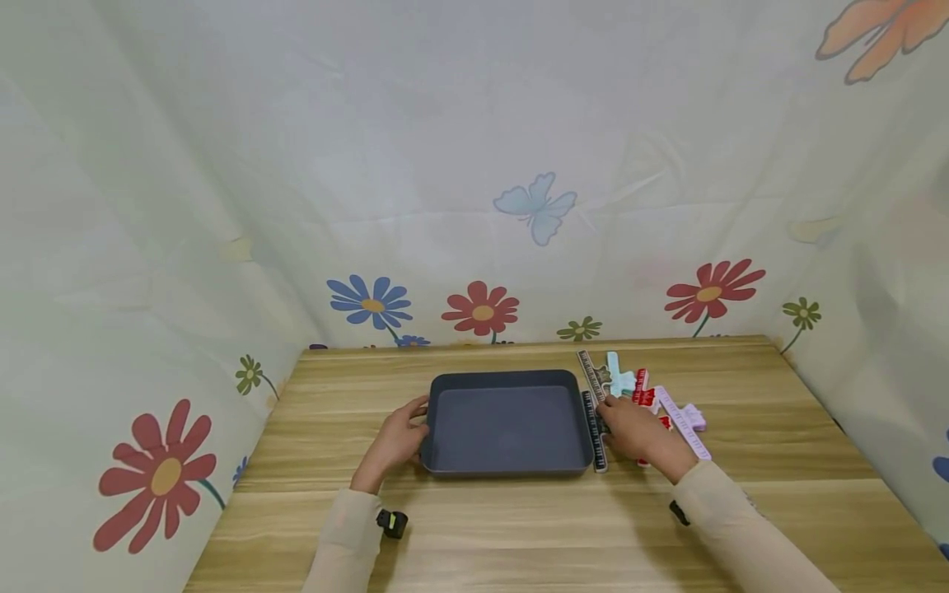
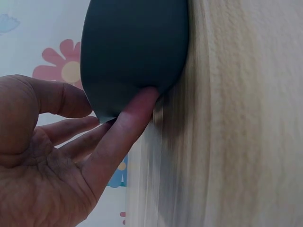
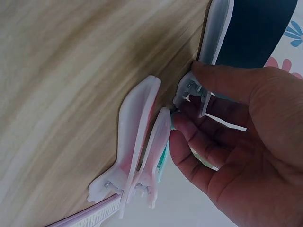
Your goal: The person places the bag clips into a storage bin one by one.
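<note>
A dark grey rectangular tray [image 1: 509, 428] lies on the wooden table. At its left end, my left hand [image 1: 400, 436] holds the tray, thumb at the rim and one finger against the lower edge of the wall [image 2: 137, 42]. Beside the tray's right wall is a black clip with a piano-key strip [image 1: 595, 428]. My right hand [image 1: 638, 428] pinches this clip [image 3: 215, 38] between thumb and fingers. Just beyond the hand lie another dark piano-key clip [image 1: 591, 371], a light blue clip [image 1: 614, 368] and red clips [image 1: 642, 379], partly hidden by the hand.
A lilac piano-key clip [image 1: 682, 420] lies furthest right in the group. White-backed clips [image 3: 137, 127] stand close to the right fingers in the right wrist view. A flower-printed curtain [image 1: 482, 247] rises behind the table's far edge [image 1: 445, 346].
</note>
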The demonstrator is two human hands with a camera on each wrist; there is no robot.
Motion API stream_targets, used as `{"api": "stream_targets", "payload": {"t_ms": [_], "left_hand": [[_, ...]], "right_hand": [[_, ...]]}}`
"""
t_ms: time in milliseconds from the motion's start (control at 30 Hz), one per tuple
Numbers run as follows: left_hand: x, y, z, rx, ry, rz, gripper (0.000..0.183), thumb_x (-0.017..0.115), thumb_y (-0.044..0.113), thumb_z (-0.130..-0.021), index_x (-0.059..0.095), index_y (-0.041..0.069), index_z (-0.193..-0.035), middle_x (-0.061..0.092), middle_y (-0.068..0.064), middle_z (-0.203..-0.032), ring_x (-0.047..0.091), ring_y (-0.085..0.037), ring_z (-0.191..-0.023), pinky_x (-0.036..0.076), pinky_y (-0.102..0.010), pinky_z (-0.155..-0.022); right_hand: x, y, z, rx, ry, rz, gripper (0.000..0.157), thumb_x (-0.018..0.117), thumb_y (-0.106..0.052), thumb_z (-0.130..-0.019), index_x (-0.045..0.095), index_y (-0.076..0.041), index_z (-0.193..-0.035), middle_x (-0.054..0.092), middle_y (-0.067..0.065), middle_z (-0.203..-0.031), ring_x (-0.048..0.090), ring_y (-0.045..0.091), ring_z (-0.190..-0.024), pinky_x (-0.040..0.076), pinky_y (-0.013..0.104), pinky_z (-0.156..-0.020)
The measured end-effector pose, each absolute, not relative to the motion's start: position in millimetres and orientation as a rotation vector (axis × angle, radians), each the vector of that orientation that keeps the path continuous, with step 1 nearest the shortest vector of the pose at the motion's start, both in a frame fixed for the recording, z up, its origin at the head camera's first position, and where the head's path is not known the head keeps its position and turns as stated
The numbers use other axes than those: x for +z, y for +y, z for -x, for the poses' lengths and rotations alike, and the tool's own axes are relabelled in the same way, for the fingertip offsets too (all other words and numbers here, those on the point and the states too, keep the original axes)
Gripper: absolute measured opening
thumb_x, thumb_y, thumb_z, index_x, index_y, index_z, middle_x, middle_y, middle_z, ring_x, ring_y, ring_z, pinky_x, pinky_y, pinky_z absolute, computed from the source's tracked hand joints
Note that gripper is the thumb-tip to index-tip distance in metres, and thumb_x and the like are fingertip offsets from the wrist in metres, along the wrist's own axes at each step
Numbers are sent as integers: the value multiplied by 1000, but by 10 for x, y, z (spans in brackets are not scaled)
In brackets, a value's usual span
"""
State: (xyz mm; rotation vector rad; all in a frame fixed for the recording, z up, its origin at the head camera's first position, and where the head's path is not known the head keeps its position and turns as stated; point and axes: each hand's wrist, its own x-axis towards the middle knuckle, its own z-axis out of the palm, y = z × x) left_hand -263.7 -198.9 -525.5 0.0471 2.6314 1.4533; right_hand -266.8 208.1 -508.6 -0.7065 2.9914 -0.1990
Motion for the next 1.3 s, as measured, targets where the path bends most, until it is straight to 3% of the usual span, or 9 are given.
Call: {"api": "stream_targets", "payload": {"t_ms": [633,867,1100,1300], "left_hand": [[-5272,-1960,2624,1459,2627,-21,62,51,1,-93,44,7,-154,58,-28,-145,71,-35,-106,60,-40,-47],[-5267,-1965,2626,1445,2648,-29,61,51,1,-93,46,6,-153,59,-29,-143,73,-31,-96,59,-38,-45],[-5250,-1971,2636,1447,2642,-39,62,51,1,-92,44,5,-153,58,-31,-143,73,-27,-85,59,-37,-44],[-5255,-1962,2652,1467,2627,-14,61,52,2,-93,44,6,-154,59,-30,-142,74,-33,-95,60,-39,-46]], "right_hand": [[-5059,2110,2561,-106,3034,722,39,70,-13,-93,61,5,-126,64,21,-118,61,38,-109,59,56,-81],[-5010,2136,2511,-127,3068,728,36,67,-12,-95,60,4,-126,62,21,-122,60,39,-117,58,60,-87],[-4910,2183,2489,-94,3116,796,35,70,-11,-94,60,5,-124,63,20,-119,61,39,-113,59,57,-88],[-4782,2179,2482,-45,3122,785,38,70,-15,-96,59,4,-127,63,19,-120,63,37,-111,59,54,-88]]}}
